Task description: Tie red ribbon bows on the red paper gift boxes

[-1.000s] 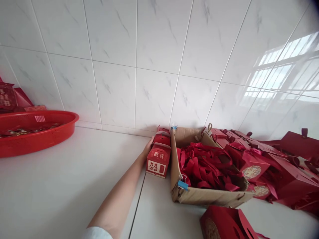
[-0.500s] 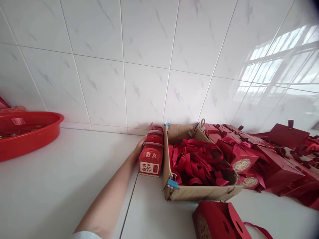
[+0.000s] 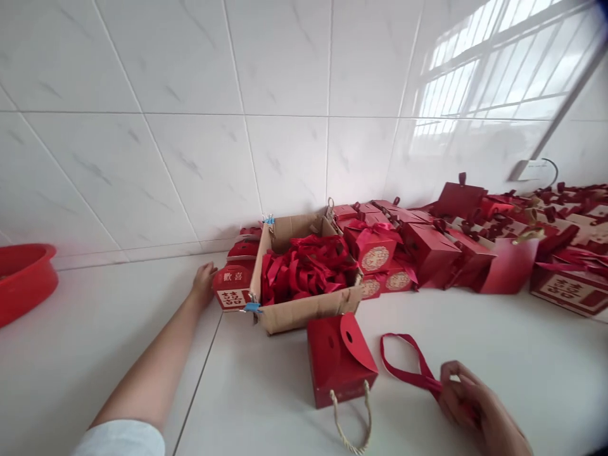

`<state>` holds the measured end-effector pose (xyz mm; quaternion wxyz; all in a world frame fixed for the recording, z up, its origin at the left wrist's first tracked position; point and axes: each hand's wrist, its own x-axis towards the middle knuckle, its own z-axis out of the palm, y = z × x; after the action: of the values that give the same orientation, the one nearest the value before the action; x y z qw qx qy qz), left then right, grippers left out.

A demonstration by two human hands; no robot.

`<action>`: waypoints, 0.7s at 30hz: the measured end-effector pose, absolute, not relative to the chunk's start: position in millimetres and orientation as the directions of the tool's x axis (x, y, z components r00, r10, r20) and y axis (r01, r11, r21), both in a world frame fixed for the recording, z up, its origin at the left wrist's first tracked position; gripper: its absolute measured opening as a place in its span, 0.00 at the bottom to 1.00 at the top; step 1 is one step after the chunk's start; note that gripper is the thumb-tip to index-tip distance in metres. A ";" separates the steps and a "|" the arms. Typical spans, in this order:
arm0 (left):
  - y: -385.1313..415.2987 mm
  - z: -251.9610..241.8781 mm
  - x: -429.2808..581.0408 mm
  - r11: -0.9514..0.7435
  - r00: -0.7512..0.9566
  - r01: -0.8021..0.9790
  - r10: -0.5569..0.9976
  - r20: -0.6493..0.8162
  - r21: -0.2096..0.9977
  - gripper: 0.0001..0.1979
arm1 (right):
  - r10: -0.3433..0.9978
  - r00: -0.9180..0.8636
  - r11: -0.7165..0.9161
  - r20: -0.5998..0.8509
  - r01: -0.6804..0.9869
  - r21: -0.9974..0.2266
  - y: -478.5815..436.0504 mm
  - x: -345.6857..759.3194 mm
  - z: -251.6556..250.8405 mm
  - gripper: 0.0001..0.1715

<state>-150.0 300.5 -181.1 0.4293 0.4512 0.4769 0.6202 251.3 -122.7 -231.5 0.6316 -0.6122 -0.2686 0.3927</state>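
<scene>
My left hand (image 3: 203,283) reaches far out and rests against the side of a small red gift box with white characters (image 3: 231,288), which stands beside a cardboard box (image 3: 304,309) full of red ribbons (image 3: 304,269). Its fingers are curled loosely on the box's side. Near the bottom right, my right hand (image 3: 475,408) pinches one end of a red ribbon (image 3: 406,364) that loops across the white counter. A red gift box with a rope handle (image 3: 339,361) stands between the two hands, its flap partly raised.
Several red gift boxes (image 3: 427,244) and ribbons are piled along the tiled wall to the right, up to a larger flat red box (image 3: 567,288). A red plastic basin (image 3: 21,278) sits at the left edge. A white counter (image 3: 95,342) runs under everything.
The view has swung right and down, so the rope-handled box, the ribbon and my right hand now show. My left hand stays against the small red box.
</scene>
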 end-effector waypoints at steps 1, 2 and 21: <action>293.9 -178.7 -154.2 -0.135 -0.250 -0.128 0.963 0.099 0.983 0.16 | 0.863 0.491 -0.023 -0.119 -0.198 -0.980 -121.5 251.9 -228.8 0.21; 286.7 -176.8 -158.5 -0.093 -0.276 -0.156 0.960 0.047 0.983 0.16 | 0.887 0.451 0.008 -0.094 -0.219 -0.976 -120.9 252.3 -226.3 0.19; 187.2 -182.2 -180.9 -0.116 -0.485 -0.250 0.874 -0.020 0.961 0.19 | 0.948 0.266 -0.075 -0.177 -0.351 -0.933 -138.4 259.8 -214.9 0.08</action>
<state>-180.9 187.2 -182.2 0.4102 0.2984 0.5232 0.6848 259.8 -138.4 -214.9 0.6132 -0.5072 -0.2939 0.5295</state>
